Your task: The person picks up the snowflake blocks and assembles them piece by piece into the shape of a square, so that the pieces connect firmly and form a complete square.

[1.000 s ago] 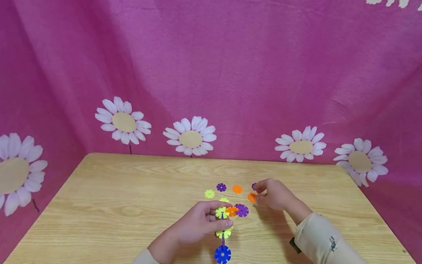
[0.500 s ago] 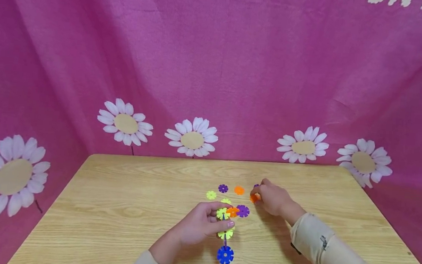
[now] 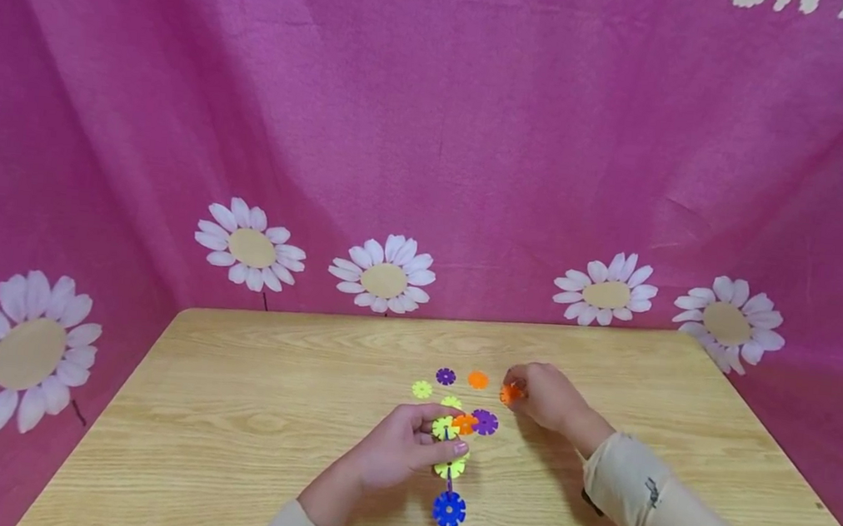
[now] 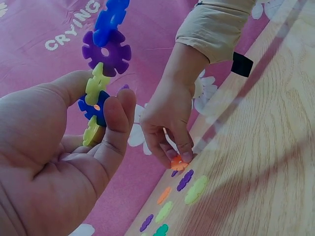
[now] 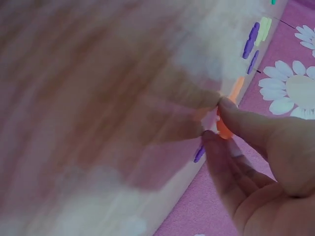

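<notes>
Head view: a chain of notched plastic discs (image 3: 449, 509) is held above the table (image 3: 267, 391), near the middle of its width. Its long axis runs from the fingers toward the near side, roughly square to the far edge, ending in a blue disc. Five links show, yellow, blue, yellow, purple, blue, each turned crosswise to its neighbour. In the left wrist view the chain rises from the grip, leaning slightly right, blue end uppermost.

The left hand (image 3: 398, 446) pinches the other end between thumb and fingers. Right of its fingertips show an orange piece (image 3: 463, 425) and a purple piece (image 3: 485, 422); whether they join the chain cannot be told.

Farther right, the right hand (image 3: 548, 397) pinches an orange disc (image 5: 225, 124) between thumb and fingertips. The right wrist view shows this disc nearly edge-on and tilted.

Between the hands and the far edge lie a purple disc (image 3: 445, 376), a second orange disc (image 3: 478, 380) and two yellow discs (image 3: 421, 389). The left wrist view adds a green disc (image 4: 161, 230).

Beyond the far edge hangs a pink curtain (image 3: 433, 130) printed with white daisies (image 3: 382, 280).
</notes>
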Demonstrator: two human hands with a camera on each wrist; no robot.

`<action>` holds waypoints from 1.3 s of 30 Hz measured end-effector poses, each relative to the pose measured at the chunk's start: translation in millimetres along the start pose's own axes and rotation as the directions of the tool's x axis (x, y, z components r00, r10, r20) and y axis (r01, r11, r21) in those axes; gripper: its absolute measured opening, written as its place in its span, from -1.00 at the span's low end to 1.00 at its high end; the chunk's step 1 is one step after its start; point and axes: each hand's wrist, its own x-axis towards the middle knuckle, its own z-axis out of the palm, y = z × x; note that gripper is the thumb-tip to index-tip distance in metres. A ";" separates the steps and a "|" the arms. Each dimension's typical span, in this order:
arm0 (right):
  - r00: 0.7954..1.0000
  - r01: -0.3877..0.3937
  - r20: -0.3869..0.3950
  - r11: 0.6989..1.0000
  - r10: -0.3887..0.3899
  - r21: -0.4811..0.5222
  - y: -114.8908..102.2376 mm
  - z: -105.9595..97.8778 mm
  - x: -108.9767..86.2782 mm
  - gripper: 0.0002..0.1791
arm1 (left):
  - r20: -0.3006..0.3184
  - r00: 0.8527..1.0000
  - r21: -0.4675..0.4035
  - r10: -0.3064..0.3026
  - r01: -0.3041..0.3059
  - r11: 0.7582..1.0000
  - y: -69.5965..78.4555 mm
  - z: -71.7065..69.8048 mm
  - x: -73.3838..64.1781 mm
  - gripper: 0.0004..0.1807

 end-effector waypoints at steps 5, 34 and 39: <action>0.998 -0.034 -0.041 0.995 0.038 0.090 0.4 0.2 -4.2 -0.74 | 0.007 1.000 -0.019 0.012 -0.012 1.000 0.7 -0.4 -1.1 -0.46; 0.983 0.007 -0.159 0.852 0.089 0.524 -26.1 -8.0 -51.3 -0.76 | -0.014 1.000 0.031 0.013 -0.012 0.999 -3.4 -2.7 1.2 -0.48; 0.984 0.038 -0.163 0.821 0.067 0.569 -32.3 -15.8 -55.9 -0.75 | -0.019 1.000 0.033 0.002 -0.001 0.999 -4.9 -3.4 2.4 -0.46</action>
